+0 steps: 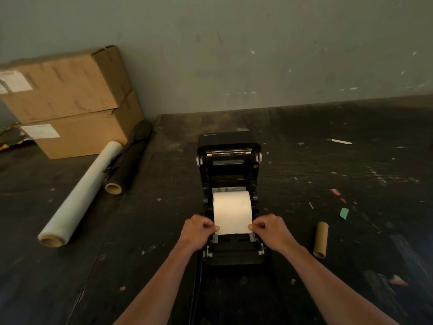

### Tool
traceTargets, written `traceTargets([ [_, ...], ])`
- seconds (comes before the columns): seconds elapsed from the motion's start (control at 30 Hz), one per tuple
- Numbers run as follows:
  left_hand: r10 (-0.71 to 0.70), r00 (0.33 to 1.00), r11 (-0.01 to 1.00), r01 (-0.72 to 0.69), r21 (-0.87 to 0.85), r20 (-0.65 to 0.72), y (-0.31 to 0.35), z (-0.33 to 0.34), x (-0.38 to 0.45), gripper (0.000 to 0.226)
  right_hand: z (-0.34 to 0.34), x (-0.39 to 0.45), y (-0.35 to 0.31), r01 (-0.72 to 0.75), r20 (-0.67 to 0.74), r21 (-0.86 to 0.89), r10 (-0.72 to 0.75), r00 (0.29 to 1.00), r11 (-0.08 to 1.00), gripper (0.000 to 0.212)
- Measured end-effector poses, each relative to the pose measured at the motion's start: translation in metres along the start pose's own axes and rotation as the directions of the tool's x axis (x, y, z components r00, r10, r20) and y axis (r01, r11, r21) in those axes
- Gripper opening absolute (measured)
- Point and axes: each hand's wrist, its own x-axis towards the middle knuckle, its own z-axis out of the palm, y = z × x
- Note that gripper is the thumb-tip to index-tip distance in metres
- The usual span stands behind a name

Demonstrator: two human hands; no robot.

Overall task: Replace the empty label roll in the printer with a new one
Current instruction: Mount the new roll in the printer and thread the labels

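Note:
A black label printer (pixel 228 170) stands in the middle of the dark table with its lid tipped back. A white label roll (pixel 232 207) sits in its bay, and a strip of paper runs from it toward me. My left hand (pixel 199 228) pinches the strip's left edge. On the opposite edge my right hand (pixel 269 227) pinches the strip. Both hands are just above the grey paper guides at the printer's front. An empty brown cardboard core (pixel 320 240) lies on the table to the right of the printer.
Two stacked cardboard boxes (pixel 68 99) stand at the back left against the grey wall. A long clear film roll (pixel 82 195) and a black roll (pixel 128 160) lie beside them. Paper scraps, a green piece (pixel 344 213) and a white stick (pixel 341 141) dot the right side.

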Motion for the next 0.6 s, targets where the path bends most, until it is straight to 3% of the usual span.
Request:
traceTargets([
  [0.3, -0.015, 0.999, 0.996, 0.010, 0.092, 0.050, 0.001, 0.001, 0.005, 0.017, 0.001, 0.005, -0.003, -0.011, 0.015, -0.136, 0.013, 1.000, 0.991, 0.013],
  [0.6, -0.014, 0.978, 0.991, -0.013, 0.132, 0.206, 0.011, -0.014, 0.010, 0.014, -0.008, 0.014, -0.006, -0.007, 0.111, -0.185, 0.028, 0.993, 0.983, 0.014],
])
